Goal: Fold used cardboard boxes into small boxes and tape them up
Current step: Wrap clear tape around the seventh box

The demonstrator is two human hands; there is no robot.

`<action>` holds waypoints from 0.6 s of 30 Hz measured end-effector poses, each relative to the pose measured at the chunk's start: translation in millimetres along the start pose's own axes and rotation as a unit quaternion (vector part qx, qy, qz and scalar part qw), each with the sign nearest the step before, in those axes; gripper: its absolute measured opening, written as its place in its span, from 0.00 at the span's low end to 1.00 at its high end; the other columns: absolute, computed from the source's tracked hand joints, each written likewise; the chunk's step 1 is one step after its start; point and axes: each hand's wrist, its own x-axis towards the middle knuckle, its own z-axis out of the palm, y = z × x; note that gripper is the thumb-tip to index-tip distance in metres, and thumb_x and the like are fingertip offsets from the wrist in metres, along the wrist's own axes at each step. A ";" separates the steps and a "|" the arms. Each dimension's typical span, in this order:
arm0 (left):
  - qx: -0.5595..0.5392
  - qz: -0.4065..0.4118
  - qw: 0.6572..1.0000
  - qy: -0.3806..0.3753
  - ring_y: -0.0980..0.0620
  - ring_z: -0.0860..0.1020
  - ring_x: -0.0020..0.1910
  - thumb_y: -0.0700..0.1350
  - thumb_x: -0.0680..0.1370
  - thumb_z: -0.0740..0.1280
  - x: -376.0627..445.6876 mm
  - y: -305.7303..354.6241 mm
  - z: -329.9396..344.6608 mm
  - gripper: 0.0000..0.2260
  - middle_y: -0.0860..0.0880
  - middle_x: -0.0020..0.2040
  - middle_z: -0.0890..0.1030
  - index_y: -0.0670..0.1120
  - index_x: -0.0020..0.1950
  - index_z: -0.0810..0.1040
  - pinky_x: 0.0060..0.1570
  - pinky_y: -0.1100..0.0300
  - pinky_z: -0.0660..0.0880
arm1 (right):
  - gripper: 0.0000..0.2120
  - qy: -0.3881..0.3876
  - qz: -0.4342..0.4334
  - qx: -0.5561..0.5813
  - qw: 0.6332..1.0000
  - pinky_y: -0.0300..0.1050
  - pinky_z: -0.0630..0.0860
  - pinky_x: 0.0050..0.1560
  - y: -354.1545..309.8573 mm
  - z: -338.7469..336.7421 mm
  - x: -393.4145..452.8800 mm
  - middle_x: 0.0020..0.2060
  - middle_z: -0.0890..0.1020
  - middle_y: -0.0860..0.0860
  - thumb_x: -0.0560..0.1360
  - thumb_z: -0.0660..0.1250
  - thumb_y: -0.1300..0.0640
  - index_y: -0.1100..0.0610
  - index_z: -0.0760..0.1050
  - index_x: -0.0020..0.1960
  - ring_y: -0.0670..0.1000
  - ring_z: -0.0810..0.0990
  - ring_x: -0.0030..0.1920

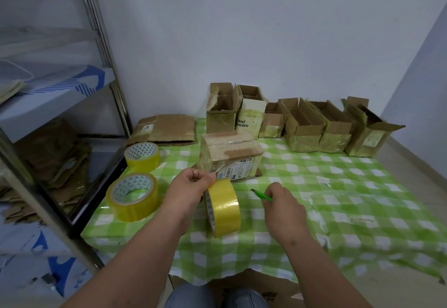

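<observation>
Hands first: the left hand (193, 182) is pinching the loose end of a yellow roll of packing tape (223, 207), which stands on edge on the green-and-white checked tablecloth (362, 186) right under that hand. The right hand (281, 201) has its fingers curled around a small green cutter (261, 194), tip pointing left toward the roll.

Just behind the hands sits a closed, taped-up brown cardboard box with a white shipping label (231, 155), and the strip of tape seems to run from the roll up to its front corner, though it's too thin to be sure.

Over on the left are two more yellow tape rolls lying flat, a near one (133, 196) and a far one (142, 156). A flattened cardboard piece (164, 128) lies behind them. Along the wall there's a row of open-topped cardboard boxes (304, 124). A metal shelf rack (60, 114) stands at the left with cardboard scraps stacked on it.
</observation>
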 end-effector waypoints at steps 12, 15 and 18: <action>-0.034 -0.005 0.999 0.002 0.48 0.77 0.44 0.49 0.76 0.72 -3.1 -6.4 4.3 0.09 0.46 0.40 0.82 0.48 0.38 0.79 0.60 0.44 0.74 | 0.11 -0.040 -0.142 0.189 0.971 0.43 0.74 0.42 -54.4 -38.2 11.8 0.47 0.79 0.44 0.80 0.63 0.59 0.44 0.77 0.55 0.46 0.77 0.43; -0.047 0.004 0.999 0.005 0.49 0.76 0.42 0.46 0.77 0.71 -2.8 -6.3 7.1 0.08 0.46 0.39 0.80 0.46 0.39 0.78 0.51 0.50 0.74 | 0.12 -0.038 -0.177 0.133 0.975 0.47 0.76 0.53 -64.7 -39.4 17.5 0.53 0.80 0.45 0.80 0.64 0.59 0.46 0.80 0.57 0.48 0.78 0.52; -0.050 0.005 0.999 0.005 0.49 0.76 0.41 0.45 0.78 0.70 -2.4 -6.4 9.2 0.07 0.45 0.40 0.79 0.46 0.41 0.77 0.47 0.52 0.73 | 0.13 -0.036 -0.206 0.062 0.976 0.49 0.73 0.60 -70.5 -39.5 20.7 0.57 0.80 0.48 0.79 0.64 0.58 0.47 0.80 0.60 0.50 0.77 0.57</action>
